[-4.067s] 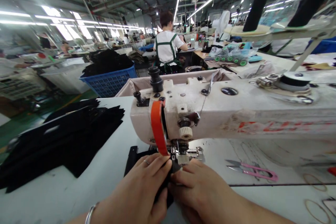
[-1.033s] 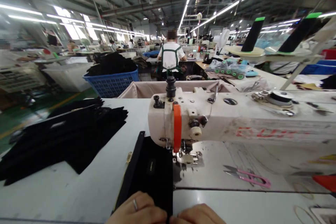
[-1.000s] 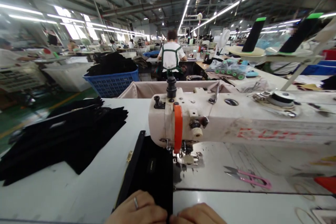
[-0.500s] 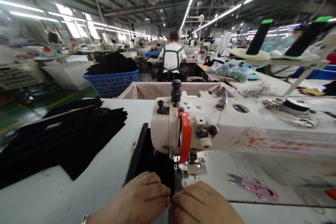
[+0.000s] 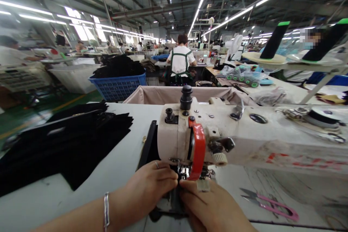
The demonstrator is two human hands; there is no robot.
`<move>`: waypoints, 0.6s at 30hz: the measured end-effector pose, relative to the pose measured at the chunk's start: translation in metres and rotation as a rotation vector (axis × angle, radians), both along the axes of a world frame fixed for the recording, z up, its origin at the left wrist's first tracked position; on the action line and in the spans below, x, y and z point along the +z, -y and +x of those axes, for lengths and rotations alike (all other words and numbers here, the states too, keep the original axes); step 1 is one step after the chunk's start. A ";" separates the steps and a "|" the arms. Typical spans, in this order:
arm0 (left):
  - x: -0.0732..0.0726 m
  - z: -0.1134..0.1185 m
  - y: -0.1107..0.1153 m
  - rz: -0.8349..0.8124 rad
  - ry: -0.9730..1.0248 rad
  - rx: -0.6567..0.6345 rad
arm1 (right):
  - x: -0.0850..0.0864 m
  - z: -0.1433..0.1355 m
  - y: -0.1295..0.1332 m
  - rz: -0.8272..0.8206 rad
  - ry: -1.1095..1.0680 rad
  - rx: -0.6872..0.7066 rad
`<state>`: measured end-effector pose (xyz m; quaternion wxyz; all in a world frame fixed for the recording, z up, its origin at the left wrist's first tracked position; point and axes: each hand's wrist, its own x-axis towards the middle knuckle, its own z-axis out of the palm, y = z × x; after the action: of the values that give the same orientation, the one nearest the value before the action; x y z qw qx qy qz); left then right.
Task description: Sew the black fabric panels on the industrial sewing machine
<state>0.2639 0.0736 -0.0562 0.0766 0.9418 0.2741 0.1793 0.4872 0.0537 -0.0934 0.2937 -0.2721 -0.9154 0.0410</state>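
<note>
Black cloth (image 5: 152, 146) lies under the left end of the machine (image 5: 174, 139) — apparently partway, its near part not yet through. Left hand (image 5: 152, 183) and right hand (image 5: 209, 201) nearly meet on it — whether pinching, I cannot tell.

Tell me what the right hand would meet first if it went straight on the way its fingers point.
Most likely the fingertips of the bare left hand, just across a narrow gap from the bare right hand; depth there is hard to judge.
</note>
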 end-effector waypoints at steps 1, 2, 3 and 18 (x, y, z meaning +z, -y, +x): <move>0.000 0.000 -0.003 -0.002 -0.004 0.009 | -0.002 0.000 0.000 -0.009 -0.011 0.003; -0.001 0.000 -0.005 -0.004 -0.007 0.016 | -0.004 0.000 0.000 -0.009 -0.024 0.007; -0.001 0.000 -0.008 -0.004 -0.009 0.024 | -0.006 0.000 0.000 -0.008 -0.033 0.008; 0.005 0.001 -0.015 0.015 0.018 0.186 | 0.013 -0.004 0.006 -0.166 0.036 -0.057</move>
<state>0.2652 0.0883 -0.0516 0.0551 0.9111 0.3583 0.1962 0.4832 0.0476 -0.0803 0.2548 -0.3222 -0.9058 0.1037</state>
